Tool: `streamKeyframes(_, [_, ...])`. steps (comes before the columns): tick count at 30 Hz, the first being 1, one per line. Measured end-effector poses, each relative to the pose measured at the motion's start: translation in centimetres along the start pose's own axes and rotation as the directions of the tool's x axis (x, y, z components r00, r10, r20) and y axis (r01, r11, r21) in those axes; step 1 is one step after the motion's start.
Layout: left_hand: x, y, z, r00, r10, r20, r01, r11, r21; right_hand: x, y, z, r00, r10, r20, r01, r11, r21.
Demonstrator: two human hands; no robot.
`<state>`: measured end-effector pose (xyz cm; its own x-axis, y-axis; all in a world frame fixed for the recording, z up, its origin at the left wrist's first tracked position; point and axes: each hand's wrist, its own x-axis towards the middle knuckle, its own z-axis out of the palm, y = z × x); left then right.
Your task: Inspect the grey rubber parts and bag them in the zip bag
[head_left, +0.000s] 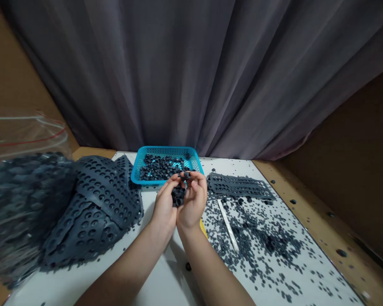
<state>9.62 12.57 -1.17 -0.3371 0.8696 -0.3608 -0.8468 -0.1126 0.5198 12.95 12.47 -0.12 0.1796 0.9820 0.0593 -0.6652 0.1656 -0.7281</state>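
Observation:
My left hand [166,199] and my right hand [195,199] are cupped together over the white board, their wrists nearly touching. Between the palms lies a small heap of black rubber caps [178,196], short and hollow. One or two more caps sit at the fingertips. Just beyond the fingers stands a blue plastic basket [135,172], with many of the same black pieces lying in it. Part of the basket's near rim is hidden behind my hands.
Perforated black rubber sheets [98,204] are piled at left beside a clear zip bag [25,204] of black pieces. At right lie another perforated sheet [242,186], a white stick [228,225] and scattered small black discs [271,242]. A grey curtain [172,76] hangs behind.

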Motion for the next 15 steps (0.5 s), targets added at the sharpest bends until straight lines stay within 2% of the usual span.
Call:
streamKeyframes(4, [-0.41,0.33,0.17,1.000,0.013,0.003,-0.013,1.000,-0.002,0.03,-0.07,0.12,1.000,0.029,0.011,-0.029,0.999,0.038])
streamKeyframes(11, [-0.45,0.33,0.27,1.000,-0.029,0.001,0.029,1.000,-0.013,0.19,0.31,-0.10,1.000,0.014,-0.023,-0.015,0.997,-0.071])
streamKeyframes(15, [-0.14,0.49,0.32,0.997,-0.072,-0.023,0.070,0.993,-0.094,0.13,-0.17,0.17,0.999,0.035,-0.021,-0.035,0.999,0.000])
